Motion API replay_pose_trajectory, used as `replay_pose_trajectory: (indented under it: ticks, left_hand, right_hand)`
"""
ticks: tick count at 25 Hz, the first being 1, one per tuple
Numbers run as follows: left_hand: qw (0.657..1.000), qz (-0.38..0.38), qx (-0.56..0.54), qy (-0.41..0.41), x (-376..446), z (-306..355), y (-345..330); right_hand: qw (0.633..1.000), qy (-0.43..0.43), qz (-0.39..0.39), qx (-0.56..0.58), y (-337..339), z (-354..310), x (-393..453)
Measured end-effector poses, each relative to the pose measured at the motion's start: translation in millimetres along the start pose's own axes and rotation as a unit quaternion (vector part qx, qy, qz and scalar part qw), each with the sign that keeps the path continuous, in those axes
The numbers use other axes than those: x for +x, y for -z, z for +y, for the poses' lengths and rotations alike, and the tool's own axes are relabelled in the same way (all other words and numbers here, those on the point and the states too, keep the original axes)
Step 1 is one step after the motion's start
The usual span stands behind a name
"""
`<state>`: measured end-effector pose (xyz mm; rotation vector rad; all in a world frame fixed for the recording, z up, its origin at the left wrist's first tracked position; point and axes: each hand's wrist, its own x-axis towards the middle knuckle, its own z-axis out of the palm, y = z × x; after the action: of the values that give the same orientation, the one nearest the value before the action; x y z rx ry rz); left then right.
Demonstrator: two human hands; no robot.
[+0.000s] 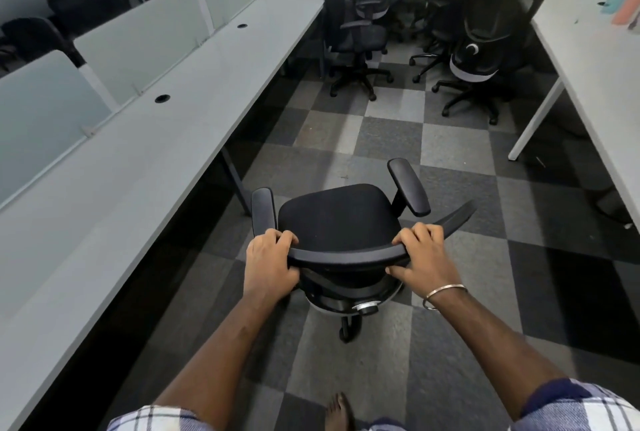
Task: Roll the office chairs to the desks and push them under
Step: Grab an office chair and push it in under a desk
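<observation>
Below the seat, office chair (337, 219) base mostly hidden; hands (268, 262) (420, 254) grip backrest.

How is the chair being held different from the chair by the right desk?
Both hands, left hand and right hand, grip the near chair, while the far chair stands untouched. The near chair is in the open aisle; the far chair stands beside the right desk. Both are black, with armrests and wheels.
</observation>
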<state>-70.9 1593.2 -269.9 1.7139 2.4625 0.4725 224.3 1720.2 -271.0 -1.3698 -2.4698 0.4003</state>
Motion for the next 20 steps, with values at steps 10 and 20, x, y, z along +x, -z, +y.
replay_pose_trajectory:
  ticks: [10, 20]
  left_hand:
    - [0.998, 0.019, -0.007, 0.064, -136.1, 12.1, 3.3]
    - [0.997, -0.01, -0.014, 0.076, -253.9, -4.6, 24.6]
  right_hand:
    - [0.996, 0.071, -0.061, 0.009, 13.9, -16.2, -156.5]
    - [0.983, 0.113, -0.147, 0.006, 16.6, -55.5, -286.1]
